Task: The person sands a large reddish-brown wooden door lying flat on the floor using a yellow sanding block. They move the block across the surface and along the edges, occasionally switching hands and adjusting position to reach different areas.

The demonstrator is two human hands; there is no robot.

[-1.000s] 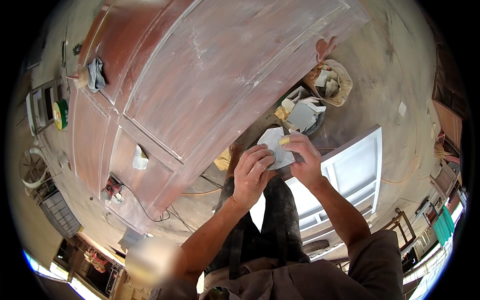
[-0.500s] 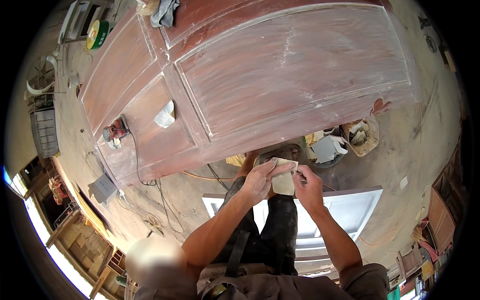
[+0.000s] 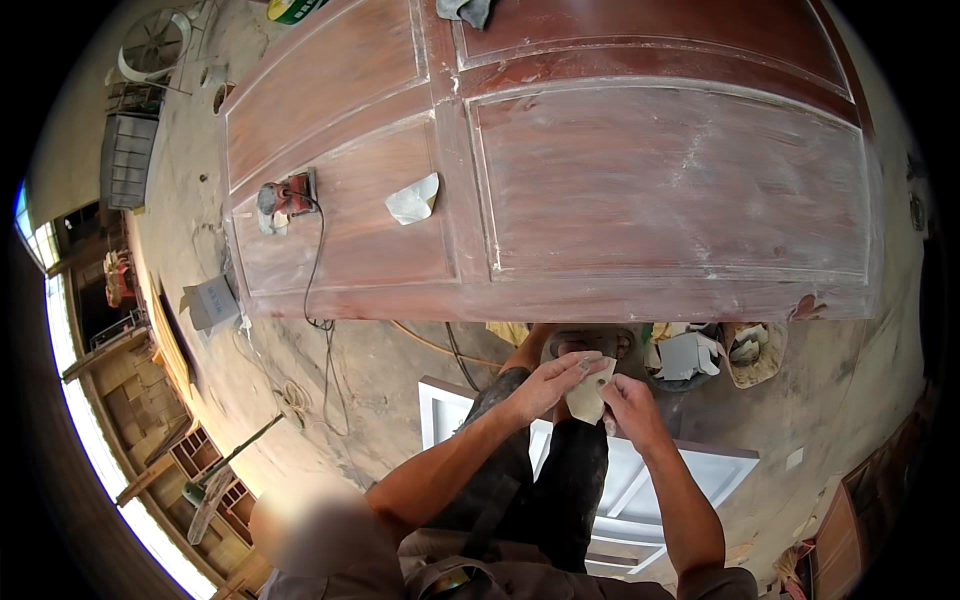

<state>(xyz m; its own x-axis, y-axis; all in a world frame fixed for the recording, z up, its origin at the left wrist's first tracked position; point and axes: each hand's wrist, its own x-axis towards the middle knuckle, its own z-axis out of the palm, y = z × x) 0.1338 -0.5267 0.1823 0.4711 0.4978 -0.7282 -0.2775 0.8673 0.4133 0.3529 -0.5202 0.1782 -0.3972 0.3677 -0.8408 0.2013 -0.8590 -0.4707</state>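
Note:
Over my lap, both hands hold a small pale yellowish sheet of sandpaper (image 3: 588, 400), tilted, with a dark spot near its upper edge. My left hand (image 3: 550, 385) has its fingers closed on the sheet's upper left part. The thumb and fingers of my right hand (image 3: 632, 408) pinch its right edge. Beyond my hands lies a large reddish-brown panelled door (image 3: 660, 185), covered in whitish dust. On its left part rests a red and grey power sander (image 3: 288, 195) with a cord. A pale creased sheet (image 3: 413, 199) lies to the sander's right.
Under the door's near edge stand a bucket of scraps (image 3: 685, 360) and a second scrap-filled container (image 3: 753, 355). A white panelled door (image 3: 640, 490) lies behind my legs. Cords (image 3: 330, 385) trail over the floor beside an open cardboard box (image 3: 210, 303). A grey cloth (image 3: 465, 11) lies on the far door.
My view has shifted, so the reddish door appears farther right. The sandpaper, earlier facing up flat and broad, now appears tilted and narrower between my hands. Both hands still hold it.

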